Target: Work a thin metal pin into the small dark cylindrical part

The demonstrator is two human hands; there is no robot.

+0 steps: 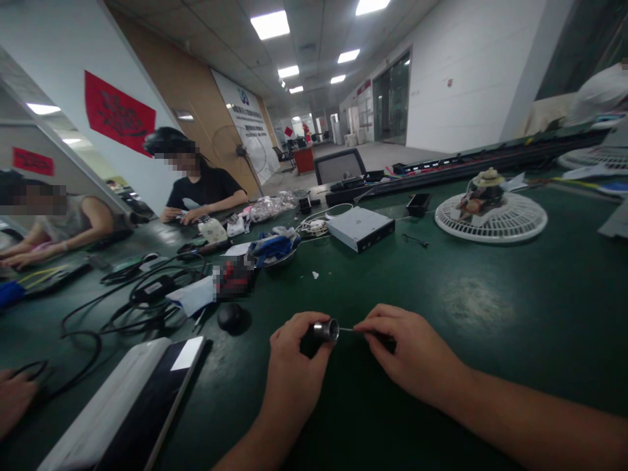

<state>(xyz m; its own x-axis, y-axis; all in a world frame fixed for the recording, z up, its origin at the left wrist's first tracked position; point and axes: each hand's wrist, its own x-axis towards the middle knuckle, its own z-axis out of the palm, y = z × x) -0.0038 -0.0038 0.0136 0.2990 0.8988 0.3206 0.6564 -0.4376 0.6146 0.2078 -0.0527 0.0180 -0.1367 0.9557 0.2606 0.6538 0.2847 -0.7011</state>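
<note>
My left hand (294,356) grips a small dark object topped by a short, shiny metal cylinder (326,330), whose open end faces right. My right hand (409,350) pinches a thin metal pin (347,329) with a dark part at its base, partly hidden by my fingers. The pin's tip reaches the cylinder's end. Both hands hover close together over the green mat (490,327). A black computer mouse (229,317) lies to the left of my left hand.
A laptop (132,405) sits at the front left beside tangled black cables (142,307). Farther along stand a white-and-silver drive box (360,227) and a white fan guard (490,219). Co-workers (201,186) sit at the far left, and another hand (14,402) shows at the lower left edge.
</note>
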